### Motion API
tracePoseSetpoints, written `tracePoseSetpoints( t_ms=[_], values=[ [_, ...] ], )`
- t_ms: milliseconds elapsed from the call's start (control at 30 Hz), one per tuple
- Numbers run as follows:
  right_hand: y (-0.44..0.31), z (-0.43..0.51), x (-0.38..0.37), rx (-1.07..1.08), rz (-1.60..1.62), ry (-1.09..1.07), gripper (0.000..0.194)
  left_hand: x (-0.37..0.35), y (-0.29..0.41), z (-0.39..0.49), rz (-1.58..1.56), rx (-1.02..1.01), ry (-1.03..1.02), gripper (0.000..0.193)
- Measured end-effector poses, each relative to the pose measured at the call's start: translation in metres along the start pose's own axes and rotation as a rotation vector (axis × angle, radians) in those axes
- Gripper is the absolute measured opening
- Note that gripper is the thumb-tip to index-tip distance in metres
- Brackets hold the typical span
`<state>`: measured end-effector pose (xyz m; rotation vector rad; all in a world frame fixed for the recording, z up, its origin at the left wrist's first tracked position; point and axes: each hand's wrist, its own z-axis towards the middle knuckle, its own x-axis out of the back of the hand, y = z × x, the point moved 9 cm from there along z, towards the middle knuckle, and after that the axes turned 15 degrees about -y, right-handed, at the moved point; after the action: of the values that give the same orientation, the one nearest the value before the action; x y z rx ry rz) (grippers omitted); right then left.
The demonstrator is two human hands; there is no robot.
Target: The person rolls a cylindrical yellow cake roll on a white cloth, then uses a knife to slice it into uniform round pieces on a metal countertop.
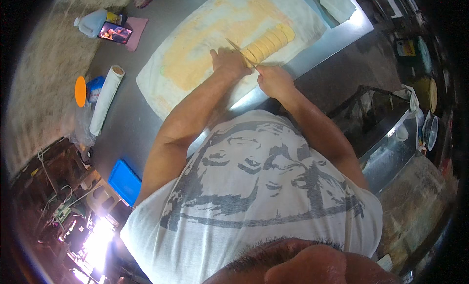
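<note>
A yellow dough roll, crossed by several slices or cuts, lies slantwise on a pale cloth smeared with yellow-orange. At its near left end is my left hand, thumb and forefinger around the end and the outer finger spread away. My right hand grips the handle of a knife. The thin blade runs across the roll beside my left fingers, its tip pointing up and left past them. My right fist hides most of the handle.
Left on the metal table are a plastic jug, a phone with a lit screen, a pink cloth, a white roll and a blue tray. A metal-sided unit stands at my right.
</note>
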<state>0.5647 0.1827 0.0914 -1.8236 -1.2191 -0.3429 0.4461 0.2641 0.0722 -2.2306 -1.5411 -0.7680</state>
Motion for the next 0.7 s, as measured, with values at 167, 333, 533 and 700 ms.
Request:
tracePoseSetpoints(
  t_ms=[167, 333, 533, 700],
  values=[
    [0.019, -0.044, -0.005, 0.047, -0.004, 0.039, 0.021, 0.0, -0.003, 0.003, -0.037, -0.01, 0.041, 0.079],
    [0.012, 0.01, -0.011, 0.024, -0.015, 0.017, 0.022, -0.002, -0.001, 0.009, 0.017, -0.019, -0.017, 0.079],
    [0.028, -0.047, -0.017, -0.071, 0.003, -0.029, 0.026, 0.001, 0.002, 0.003, 0.002, -0.03, 0.065, 0.083],
    [0.025, -0.003, -0.032, -0.003, -0.008, 0.011, 0.026, 0.0, 0.001, 0.001, -0.001, 0.012, 0.028, 0.081]
  ],
)
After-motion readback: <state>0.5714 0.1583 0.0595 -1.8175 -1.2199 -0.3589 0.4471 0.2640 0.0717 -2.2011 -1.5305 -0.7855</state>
